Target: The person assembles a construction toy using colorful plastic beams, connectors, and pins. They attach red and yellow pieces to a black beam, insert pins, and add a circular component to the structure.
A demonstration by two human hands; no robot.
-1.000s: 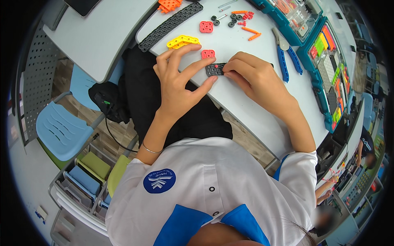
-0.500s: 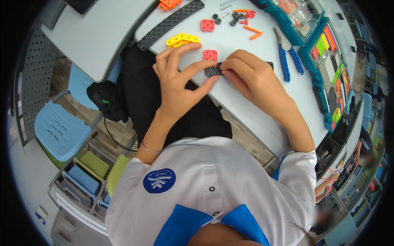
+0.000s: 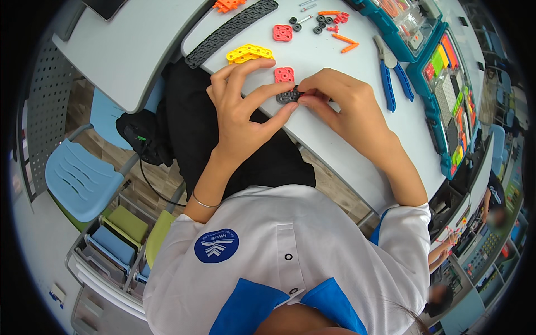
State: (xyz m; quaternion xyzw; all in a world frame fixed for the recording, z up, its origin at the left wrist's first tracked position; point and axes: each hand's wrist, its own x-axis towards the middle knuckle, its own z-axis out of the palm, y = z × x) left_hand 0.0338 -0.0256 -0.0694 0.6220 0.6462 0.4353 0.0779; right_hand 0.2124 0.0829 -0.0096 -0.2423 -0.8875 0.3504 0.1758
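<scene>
Over the near edge of the table, my left hand (image 3: pixel 241 114) grips a black perforated building piece (image 3: pixel 288 96) between thumb and index finger, its other fingers spread. The fingertips of my right hand (image 3: pixel 345 106) pinch at the right end of this black piece; whatever small part they may hold there is hidden. A red square plate with holes (image 3: pixel 284 75) lies right behind the black piece. Yellow perforated strips (image 3: pixel 249 53) rest by the raised fingers of my left hand. Farther back lies a second red square plate (image 3: pixel 282 33).
Blue-handled pliers (image 3: pixel 395 78) lie to the right, beside an open teal case (image 3: pixel 416 72) of coloured parts. Long dark grey strips (image 3: pixel 231 33) are at the back left. Orange pins (image 3: pixel 345 42), small black wheels (image 3: pixel 321 23) and grey rods lie at the back.
My right hand has shifted slightly to the right, its fingertips more at the black piece's end. The dark end that showed beyond my right hand no longer shows. My left hand stays nearly still.
</scene>
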